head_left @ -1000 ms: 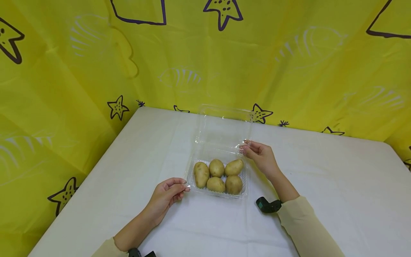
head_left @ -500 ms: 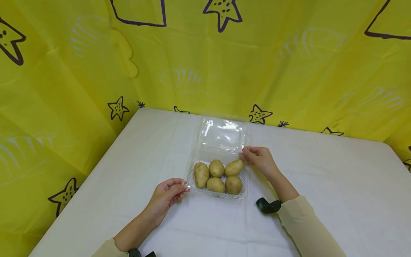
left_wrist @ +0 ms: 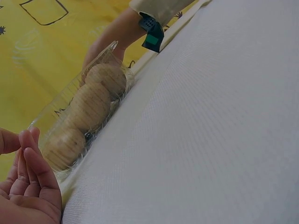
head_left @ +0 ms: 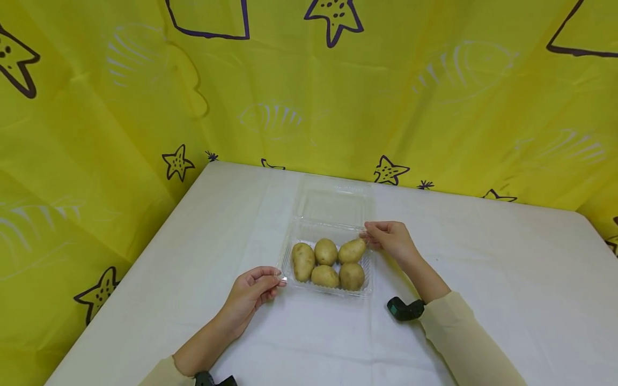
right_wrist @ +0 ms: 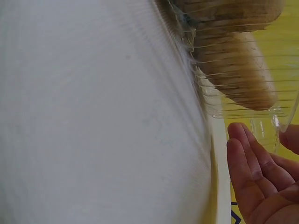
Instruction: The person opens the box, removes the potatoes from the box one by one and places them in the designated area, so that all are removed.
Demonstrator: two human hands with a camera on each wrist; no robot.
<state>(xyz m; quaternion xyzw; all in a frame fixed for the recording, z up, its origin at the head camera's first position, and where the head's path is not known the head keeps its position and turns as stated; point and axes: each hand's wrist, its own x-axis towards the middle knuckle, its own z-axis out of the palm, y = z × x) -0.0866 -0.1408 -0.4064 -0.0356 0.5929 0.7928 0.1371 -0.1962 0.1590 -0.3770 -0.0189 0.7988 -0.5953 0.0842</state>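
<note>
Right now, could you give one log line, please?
left hand: pinches plastic clamshell corner; right hand: holds clamshell rim; lid: open; five potatoes: inside

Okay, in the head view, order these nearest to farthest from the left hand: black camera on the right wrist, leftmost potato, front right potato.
1. Leftmost potato, just right of the left hand.
2. Front right potato, farther right.
3. Black camera, farthest right of the three.

Pale beige sleeves (head_left: pixel 465 340), black wrist cameras (head_left: pixel 405 311), one with green patch (left_wrist: pixel 152 40).
</note>
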